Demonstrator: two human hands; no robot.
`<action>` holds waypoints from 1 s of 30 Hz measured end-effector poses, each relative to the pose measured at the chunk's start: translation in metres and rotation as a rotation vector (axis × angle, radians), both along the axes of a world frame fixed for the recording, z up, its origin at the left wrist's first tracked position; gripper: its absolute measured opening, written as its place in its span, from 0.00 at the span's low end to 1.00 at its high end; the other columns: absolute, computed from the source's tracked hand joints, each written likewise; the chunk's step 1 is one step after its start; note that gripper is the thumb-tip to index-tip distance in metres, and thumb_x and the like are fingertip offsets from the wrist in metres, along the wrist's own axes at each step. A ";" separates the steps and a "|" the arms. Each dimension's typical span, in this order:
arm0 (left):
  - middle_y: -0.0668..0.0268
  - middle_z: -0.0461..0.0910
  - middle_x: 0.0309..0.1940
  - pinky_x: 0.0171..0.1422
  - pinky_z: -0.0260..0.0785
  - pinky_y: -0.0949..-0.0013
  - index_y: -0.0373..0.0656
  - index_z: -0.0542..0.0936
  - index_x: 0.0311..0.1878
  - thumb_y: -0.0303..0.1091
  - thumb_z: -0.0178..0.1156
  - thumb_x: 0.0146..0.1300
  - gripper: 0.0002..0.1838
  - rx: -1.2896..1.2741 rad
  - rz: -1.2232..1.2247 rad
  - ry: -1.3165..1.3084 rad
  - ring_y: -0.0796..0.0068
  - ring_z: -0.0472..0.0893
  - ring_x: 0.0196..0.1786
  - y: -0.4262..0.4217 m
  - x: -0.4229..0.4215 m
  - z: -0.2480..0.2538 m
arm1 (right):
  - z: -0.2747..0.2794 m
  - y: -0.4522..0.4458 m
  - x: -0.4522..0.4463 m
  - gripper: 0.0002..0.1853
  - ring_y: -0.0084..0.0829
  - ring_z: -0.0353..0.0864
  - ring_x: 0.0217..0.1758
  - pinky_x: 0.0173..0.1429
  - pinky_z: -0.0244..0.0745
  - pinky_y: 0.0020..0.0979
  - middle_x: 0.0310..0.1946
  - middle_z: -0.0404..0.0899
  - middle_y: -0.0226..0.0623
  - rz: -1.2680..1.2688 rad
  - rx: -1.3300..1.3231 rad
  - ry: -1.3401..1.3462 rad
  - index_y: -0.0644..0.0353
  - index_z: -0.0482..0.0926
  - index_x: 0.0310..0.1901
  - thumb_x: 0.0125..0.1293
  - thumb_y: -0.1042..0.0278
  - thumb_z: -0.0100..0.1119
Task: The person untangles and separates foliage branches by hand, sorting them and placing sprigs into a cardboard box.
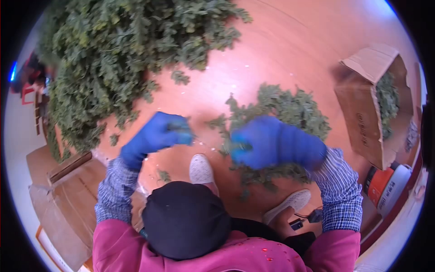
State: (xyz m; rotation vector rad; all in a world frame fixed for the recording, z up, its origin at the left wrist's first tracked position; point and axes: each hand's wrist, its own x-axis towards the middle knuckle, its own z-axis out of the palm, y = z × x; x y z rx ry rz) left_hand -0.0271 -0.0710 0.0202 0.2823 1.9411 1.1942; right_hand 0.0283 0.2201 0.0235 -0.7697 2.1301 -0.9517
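Note:
My left hand (170,130), in a blue glove, is closed in front of me at centre left; what it may hold is hidden and blurred. To the right, my right hand (253,141), gloved in blue too, has its fingers curled at the near edge of a smaller pile of green sprigs (294,109). Motion blurs it, and nothing can be made out within it. The two hands are apart. A large heap of green sprigs (104,59) fills the upper left, beyond my left hand.
A cardboard box (358,113) holding green sprigs stands at the right. Another cardboard box (72,199) lies at the lower left. An orange and white bucket (385,186) is at the lower right. Small loose sprigs (180,77) lie on the floor (267,50).

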 end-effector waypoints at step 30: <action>0.50 0.74 0.59 0.68 0.67 0.52 0.39 0.69 0.62 0.45 0.49 0.73 0.23 1.080 0.545 -0.414 0.56 0.76 0.61 0.117 0.007 -0.039 | -0.048 0.004 -0.022 0.44 0.26 0.72 0.60 0.63 0.70 0.31 0.61 0.72 0.42 -0.509 -0.728 -0.146 0.64 0.65 0.67 0.50 0.57 0.76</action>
